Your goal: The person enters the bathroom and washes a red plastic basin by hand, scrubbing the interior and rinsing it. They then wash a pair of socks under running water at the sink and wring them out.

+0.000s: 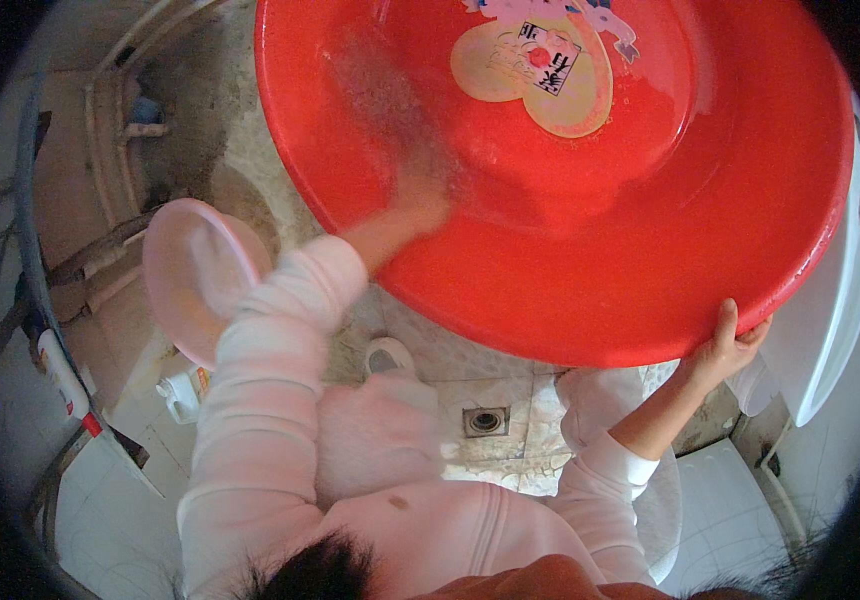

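Note:
A large round red plastic basin [550,300] is tipped up before me, with a yellow and pink printed decal bearing writing on its inner bottom. My right hand [730,352] grips its rim at the lower right, the thumb over the inner side. My left hand [419,206] reaches over the left rim and lies against or just above the inner wall, badly blurred by motion. A greyish, blurred patch stretches up from its fingers; whether that is a thing in the hand or wet splashes cannot be told, and the fingers are not clear.
A pink plastic basin [201,277] stands tilted left of my left forearm, near a white bottle [181,397]. Below the red basin, a square floor drain [485,421] sits in the tiles. White basin-like ware [831,330] is at the right; pipes [100,150] run at the upper left.

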A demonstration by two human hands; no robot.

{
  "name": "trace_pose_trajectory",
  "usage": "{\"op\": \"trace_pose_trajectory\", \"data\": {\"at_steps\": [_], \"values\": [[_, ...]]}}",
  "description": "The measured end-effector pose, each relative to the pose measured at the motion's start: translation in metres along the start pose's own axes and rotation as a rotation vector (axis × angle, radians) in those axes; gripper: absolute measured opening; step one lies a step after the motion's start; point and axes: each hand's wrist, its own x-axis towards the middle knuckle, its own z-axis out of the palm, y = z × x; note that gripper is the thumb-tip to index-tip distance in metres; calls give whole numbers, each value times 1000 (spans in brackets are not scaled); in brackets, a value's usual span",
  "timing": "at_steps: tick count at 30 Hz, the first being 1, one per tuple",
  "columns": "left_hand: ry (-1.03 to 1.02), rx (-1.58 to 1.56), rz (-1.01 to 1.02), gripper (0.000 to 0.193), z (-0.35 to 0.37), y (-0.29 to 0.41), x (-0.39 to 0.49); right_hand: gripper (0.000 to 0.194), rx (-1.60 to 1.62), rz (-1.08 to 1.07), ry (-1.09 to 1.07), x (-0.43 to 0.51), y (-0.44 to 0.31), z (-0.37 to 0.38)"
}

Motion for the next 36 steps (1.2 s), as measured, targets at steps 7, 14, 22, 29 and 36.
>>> {"op": "trace_pose_trajectory", "data": {"at_steps": [7,14,22,29,36], "values": [[-561,-664,330,80,-37,203,-79,47,-7,-6,-4,2,3,-5],[-599,-144,790,97,-76,82,-104,47,-6,20,-34,15,17,-11],[-573,140,750,99,-71,78,-112,60,40,5,-129,27,-1,-14],[-397,-417,735,89,-77,219,-107,57,74,25,66,-29,9,-17],[-434,-285,689,48,-11,42,-5,46,52,51,53,0,15,-28]]}}
